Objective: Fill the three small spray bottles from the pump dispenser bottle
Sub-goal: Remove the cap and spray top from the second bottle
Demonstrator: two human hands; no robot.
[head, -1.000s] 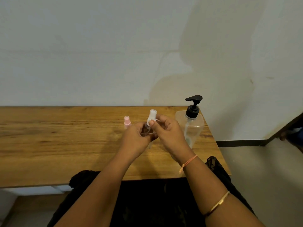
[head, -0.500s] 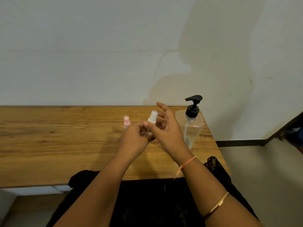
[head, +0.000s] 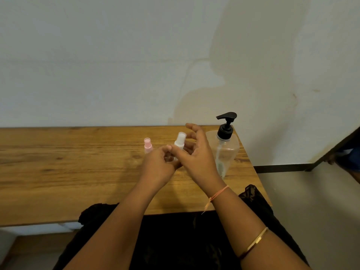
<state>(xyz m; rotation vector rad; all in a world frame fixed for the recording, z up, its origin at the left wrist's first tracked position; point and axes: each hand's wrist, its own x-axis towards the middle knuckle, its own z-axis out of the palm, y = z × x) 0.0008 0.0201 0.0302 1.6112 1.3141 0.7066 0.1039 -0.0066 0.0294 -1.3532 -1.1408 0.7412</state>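
Pale plaster wall (head: 97, 55) fills the upper half of the view, matte and uneven. A yellowish-brown stain (head: 194, 106) spreads low on it, just above the worktop's back edge. A broad soft shadow (head: 253, 51) lies to the right of centre, so the light is dim and diffuse.

Wooden worktop (head: 58, 162), warm brown with strong grain, is set flush against the wall; its right end stops short of the corner.

Grey smooth floor (head: 311, 211) to the right. A dark skirting strip (head: 278, 168) runs along the wall's foot. A dark slanted frame (head: 335, 149) cuts in at the right edge; what it belongs to is unclear. A lighter wooden surface (head: 29, 244) shows below the worktop at lower left.
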